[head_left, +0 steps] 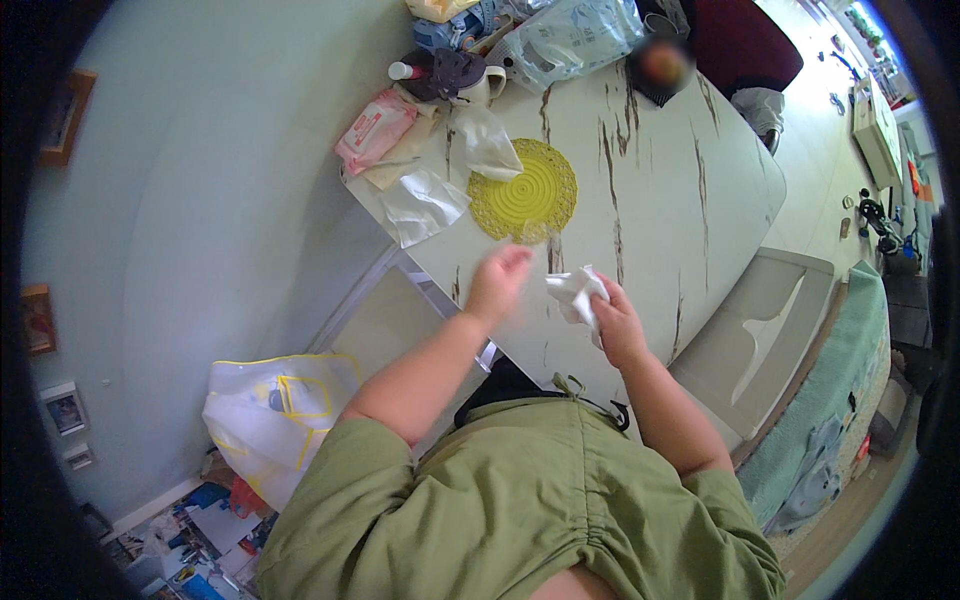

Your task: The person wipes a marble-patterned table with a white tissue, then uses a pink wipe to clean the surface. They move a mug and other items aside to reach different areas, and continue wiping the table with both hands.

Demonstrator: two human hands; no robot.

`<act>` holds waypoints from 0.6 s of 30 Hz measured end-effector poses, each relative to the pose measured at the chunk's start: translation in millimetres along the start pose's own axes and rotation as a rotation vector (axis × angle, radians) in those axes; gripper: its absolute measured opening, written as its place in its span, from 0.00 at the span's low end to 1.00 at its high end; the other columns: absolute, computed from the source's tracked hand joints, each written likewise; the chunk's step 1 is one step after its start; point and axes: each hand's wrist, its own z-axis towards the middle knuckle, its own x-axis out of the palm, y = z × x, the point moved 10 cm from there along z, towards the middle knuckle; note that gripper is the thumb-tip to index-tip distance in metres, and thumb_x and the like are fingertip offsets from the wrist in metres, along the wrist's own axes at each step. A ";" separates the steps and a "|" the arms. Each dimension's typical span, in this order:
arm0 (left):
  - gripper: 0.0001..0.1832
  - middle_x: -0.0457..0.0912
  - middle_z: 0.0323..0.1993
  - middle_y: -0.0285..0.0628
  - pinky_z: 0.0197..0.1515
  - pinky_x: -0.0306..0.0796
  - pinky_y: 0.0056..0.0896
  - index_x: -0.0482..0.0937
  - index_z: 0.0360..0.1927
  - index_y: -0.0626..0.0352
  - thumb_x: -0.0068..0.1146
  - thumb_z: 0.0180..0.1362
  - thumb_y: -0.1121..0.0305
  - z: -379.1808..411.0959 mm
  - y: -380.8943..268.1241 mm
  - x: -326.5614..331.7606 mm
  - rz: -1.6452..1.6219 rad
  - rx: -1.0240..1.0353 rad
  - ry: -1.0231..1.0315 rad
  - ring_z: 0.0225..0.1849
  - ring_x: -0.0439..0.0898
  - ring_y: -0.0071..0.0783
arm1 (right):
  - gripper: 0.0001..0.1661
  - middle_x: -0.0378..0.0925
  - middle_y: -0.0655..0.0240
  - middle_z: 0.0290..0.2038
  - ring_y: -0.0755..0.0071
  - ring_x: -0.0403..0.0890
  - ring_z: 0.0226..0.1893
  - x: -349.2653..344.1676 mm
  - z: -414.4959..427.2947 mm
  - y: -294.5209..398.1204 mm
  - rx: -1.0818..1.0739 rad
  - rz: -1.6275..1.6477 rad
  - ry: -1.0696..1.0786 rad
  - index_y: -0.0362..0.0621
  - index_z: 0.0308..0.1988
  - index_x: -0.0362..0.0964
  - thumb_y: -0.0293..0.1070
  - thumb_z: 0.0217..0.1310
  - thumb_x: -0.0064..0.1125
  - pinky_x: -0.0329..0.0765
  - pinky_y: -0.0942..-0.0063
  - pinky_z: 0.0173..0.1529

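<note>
My right hand (621,324) grips a crumpled white tissue or thin cloth (577,289) over the near part of the marbled table (652,217). To its left, my left hand (499,283) is blurred, with its fingers curled. A small, clear, film-like piece (535,231) shows just beyond its fingertips, over the near rim of a round yellow-green woven placemat (525,196). Whether the left hand holds that piece, I cannot tell. One white sheet (486,142) overlaps the placemat's far left side. Another creased white sheet (421,206) lies at the table's left edge.
At the back left are a pink wipes pack (376,129), a pale mug (484,86) and a dark cap-like item (457,71). Blue-printed plastic bags (574,37) lie at the back. A grey plastic chair (765,330) stands right; a white bag with yellow trim (262,420) is lower left.
</note>
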 end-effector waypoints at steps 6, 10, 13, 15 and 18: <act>0.22 0.74 0.44 0.48 0.55 0.65 0.42 0.75 0.49 0.54 0.61 0.47 0.70 40.1 -13.4 -165.3 0.954 0.209 -0.914 0.49 0.72 0.45 | 0.23 0.71 0.62 0.53 0.60 0.73 0.51 -8.8 -9.3 4.2 0.206 0.500 0.045 0.44 0.58 0.65 0.35 0.63 0.46 0.72 0.60 0.52; 0.13 0.76 0.39 0.44 0.45 0.70 0.43 0.77 0.38 0.56 0.61 0.50 0.65 59.6 -3.1 -173.2 0.963 0.147 -0.618 0.45 0.75 0.45 | 0.22 0.71 0.60 0.52 0.57 0.74 0.51 -19.8 -15.6 -9.5 0.265 0.634 0.066 0.42 0.55 0.67 0.38 0.64 0.45 0.73 0.58 0.53; 0.13 0.76 0.32 0.45 0.42 0.70 0.40 0.76 0.34 0.63 0.61 0.50 0.65 43.3 -15.3 -165.0 0.658 0.258 -0.716 0.40 0.75 0.42 | 0.22 0.72 0.59 0.52 0.56 0.74 0.50 -19.0 -17.1 -12.3 0.269 0.748 0.070 0.41 0.53 0.69 0.40 0.65 0.45 0.74 0.55 0.53; 0.13 0.75 0.28 0.41 0.38 0.69 0.32 0.75 0.34 0.63 0.61 0.53 0.64 30.7 -23.2 -128.3 0.288 0.269 -0.540 0.34 0.75 0.33 | 0.22 0.72 0.59 0.51 0.55 0.75 0.50 -20.7 -14.9 -12.7 0.261 0.765 0.109 0.41 0.53 0.69 0.40 0.65 0.45 0.75 0.54 0.52; 0.13 0.75 0.27 0.36 0.36 0.69 0.27 0.74 0.36 0.61 0.61 0.56 0.63 -9.3 -39.8 -46.2 -0.117 0.301 -0.253 0.33 0.74 0.25 | 0.22 0.72 0.59 0.51 0.55 0.75 0.49 -15.2 -17.7 -8.0 0.277 0.756 0.088 0.40 0.54 0.68 0.41 0.64 0.47 0.76 0.55 0.51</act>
